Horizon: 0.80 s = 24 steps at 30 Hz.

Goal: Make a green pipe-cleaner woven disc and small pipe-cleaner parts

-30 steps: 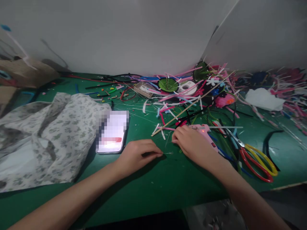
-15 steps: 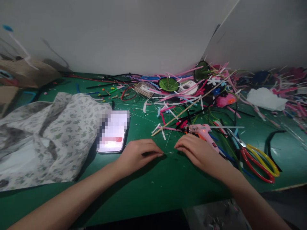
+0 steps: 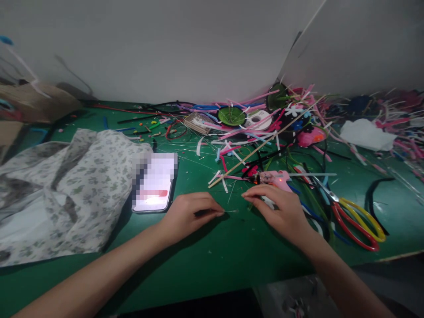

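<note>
L hand (image 3: 190, 215) pinches thin strand (image 3: 231, 211), prob. v. light & bendy, best held nr pinch; R hand (image 3: 280, 211), opp., has fingers parted.

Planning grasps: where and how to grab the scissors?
Probably take the scissors by the handle loops, right hand coming from the near right: the loops lie uncovered there, while the blades point away to the left.

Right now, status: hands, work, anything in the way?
Left hand pinches thin clear strand. Right hand open, not touching the strand. Pink glue gun lies close beyond right hand.
</note>
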Motion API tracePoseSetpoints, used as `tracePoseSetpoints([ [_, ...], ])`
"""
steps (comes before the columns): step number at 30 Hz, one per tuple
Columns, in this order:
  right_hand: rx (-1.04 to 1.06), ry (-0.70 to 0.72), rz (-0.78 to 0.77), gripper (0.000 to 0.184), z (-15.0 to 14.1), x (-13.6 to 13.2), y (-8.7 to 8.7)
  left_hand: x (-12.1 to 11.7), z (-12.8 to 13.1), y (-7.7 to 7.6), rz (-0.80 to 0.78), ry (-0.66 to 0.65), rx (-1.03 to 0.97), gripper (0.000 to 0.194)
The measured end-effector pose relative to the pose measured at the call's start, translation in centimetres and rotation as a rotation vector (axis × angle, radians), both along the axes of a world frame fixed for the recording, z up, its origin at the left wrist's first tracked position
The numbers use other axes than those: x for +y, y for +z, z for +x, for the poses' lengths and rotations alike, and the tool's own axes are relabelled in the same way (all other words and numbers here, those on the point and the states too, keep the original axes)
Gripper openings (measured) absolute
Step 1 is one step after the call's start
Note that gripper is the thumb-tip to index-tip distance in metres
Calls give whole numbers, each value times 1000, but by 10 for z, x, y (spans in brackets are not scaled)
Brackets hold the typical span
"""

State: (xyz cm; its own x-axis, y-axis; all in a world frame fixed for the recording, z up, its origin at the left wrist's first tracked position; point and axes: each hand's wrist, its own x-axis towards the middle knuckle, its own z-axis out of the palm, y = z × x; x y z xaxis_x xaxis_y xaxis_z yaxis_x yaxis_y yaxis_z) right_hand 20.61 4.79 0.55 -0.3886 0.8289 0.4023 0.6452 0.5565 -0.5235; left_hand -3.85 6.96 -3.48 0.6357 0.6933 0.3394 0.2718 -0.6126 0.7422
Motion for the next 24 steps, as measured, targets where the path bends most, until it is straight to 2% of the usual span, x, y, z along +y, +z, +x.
tracePoseSetpoints([
  [7, -197, 110, -82, 15, 10, -1, -6, -1, 0, 1, 20, 6, -10, 14],
  [12, -348, 135, -91, 27, 14, -7, -1, 1, 1, 0, 24, 7, -5, 14],
  [16, -381, 172, -58, 33, 10, -9, 2, 1, 1, 0, 25, 8, -4, 14],
  [24, -368, 197, -41, 27, 7, -7, 2, 0, 1, 3, 13, 11, -1, 14],
])
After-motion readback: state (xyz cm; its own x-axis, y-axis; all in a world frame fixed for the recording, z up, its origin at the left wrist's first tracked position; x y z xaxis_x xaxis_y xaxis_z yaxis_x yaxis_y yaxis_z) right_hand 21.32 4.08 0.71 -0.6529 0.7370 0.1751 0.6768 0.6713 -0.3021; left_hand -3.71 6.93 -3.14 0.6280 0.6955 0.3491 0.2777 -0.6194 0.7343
